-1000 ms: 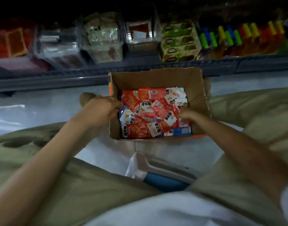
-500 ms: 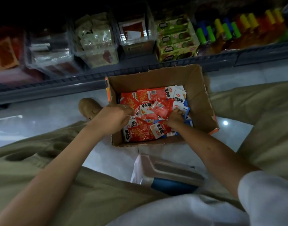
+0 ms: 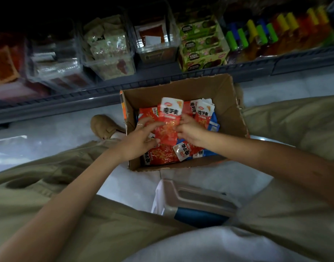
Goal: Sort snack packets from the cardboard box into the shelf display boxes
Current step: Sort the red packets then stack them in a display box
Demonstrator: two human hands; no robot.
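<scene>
An open cardboard box point(image 3: 226, 103) sits on the floor in front of the bottom shelf. It holds several red and white snack packets point(image 3: 162, 156) and a few blue ones. Above the pile, a small upright stack of red packets point(image 3: 169, 121) is held between both hands. My left hand point(image 3: 141, 137) grips its left side with thumb and fingers. My right hand point(image 3: 188, 127) pinches its right edge. Clear plastic display boxes point(image 3: 109, 48) stand on the shelf just behind the cardboard box.
The grey shelf edge point(image 3: 68, 103) runs across the back. Green cartons point(image 3: 202, 44) and coloured bottles point(image 3: 266, 33) fill the shelf's right side. A white and blue stool point(image 3: 196, 203) lies between my knees. A tan shoe point(image 3: 104, 125) rests left of the box.
Both hands have come together from the box's sides and lifted a stack of red packets out of the pile. The view has tilted closer to the box.
</scene>
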